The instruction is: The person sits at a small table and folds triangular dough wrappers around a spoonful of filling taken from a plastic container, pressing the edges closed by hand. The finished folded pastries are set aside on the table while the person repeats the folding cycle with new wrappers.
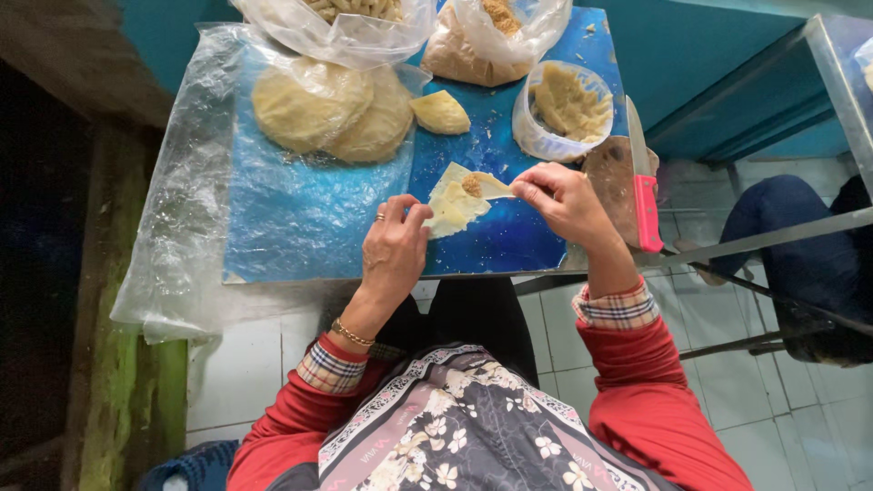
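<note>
My left hand (397,244) has its fingers curled, pinching the near-left edge of the dough wrapper (452,205); my right hand (561,199) pinches the wrapper's right flap, folded partly over. The wrapper lies near the front edge of the blue tabletop (300,218), toward its right end, its long axis slanting from near-left to far-right, with a crumbly filling lump (471,185) on its middle
</note>
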Demonstrator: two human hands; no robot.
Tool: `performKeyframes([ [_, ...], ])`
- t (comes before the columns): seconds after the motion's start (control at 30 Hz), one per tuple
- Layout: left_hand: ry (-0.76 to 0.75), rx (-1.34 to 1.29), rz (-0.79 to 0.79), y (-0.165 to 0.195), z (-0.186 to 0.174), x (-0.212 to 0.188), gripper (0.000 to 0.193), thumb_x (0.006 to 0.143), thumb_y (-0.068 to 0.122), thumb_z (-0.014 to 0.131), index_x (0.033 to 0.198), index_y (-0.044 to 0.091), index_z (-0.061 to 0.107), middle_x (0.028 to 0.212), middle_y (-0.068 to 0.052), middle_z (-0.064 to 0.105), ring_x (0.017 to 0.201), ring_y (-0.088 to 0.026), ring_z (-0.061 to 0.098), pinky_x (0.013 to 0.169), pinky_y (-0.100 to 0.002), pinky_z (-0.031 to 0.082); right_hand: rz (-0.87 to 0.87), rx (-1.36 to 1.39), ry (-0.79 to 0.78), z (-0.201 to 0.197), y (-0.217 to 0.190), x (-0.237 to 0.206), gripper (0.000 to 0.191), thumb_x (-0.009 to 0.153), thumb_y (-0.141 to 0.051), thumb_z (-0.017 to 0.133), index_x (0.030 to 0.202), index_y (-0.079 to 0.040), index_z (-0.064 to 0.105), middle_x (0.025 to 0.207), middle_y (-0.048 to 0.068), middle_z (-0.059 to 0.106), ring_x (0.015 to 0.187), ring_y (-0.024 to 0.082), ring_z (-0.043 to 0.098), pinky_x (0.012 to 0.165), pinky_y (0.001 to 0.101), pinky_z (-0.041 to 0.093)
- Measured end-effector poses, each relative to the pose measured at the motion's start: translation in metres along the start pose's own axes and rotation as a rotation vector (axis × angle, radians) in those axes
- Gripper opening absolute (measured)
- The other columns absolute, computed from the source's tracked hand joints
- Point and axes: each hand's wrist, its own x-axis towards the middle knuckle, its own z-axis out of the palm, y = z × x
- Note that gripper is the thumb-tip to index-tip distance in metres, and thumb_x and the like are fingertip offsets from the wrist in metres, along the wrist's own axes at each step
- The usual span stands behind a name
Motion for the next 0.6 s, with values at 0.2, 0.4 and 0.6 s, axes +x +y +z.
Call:
performKeyframes([
  [0.2,0.006,0.13,0.058,0.004,0.007,0.002,0.034,0.083,0.001,0.072,0.116,0.007,0.068,0.124,-0.013,0.056,0.104,-0.03,0.058,0.08,-0.043,0.048,0.073,0.011,0.036,0.007,0.007,-0.017,0.017,0.097,-0.018,0.069,0.102,-0.002,0.075,0.088,0.005,0.069,0.077,0.012,0.061,0.07,0.0272,0.05],
  [0.4,-0.083,0.222,0.166,0.018,0.024,-0.005,0.027,0.085,0.03,0.075,0.099,0.009,0.066,0.12,-0.011,0.058,0.11,-0.031,0.058,0.096,-0.051,0.035,0.071,-0.009,0.078,0.006,0.012,-0.03,0.017,0.098,-0.018,0.069,0.101,-0.002,0.074,0.089,0.006,0.069,0.08,0.014,0.065,0.072,0.0285,0.051],
  [0.6,-0.143,0.189,0.147,0.033,0.031,-0.026,0.029,0.089,0.028,0.075,0.111,0.01,0.068,0.116,-0.007,0.059,0.108,-0.026,0.058,0.103,-0.052,0.032,0.066,-0.035,0.104,0.011,0.011,-0.041,0.017,0.098,-0.018,0.069,0.1,-0.002,0.074,0.089,0.007,0.07,0.08,0.017,0.066,0.072,0.0298,0.052],
])
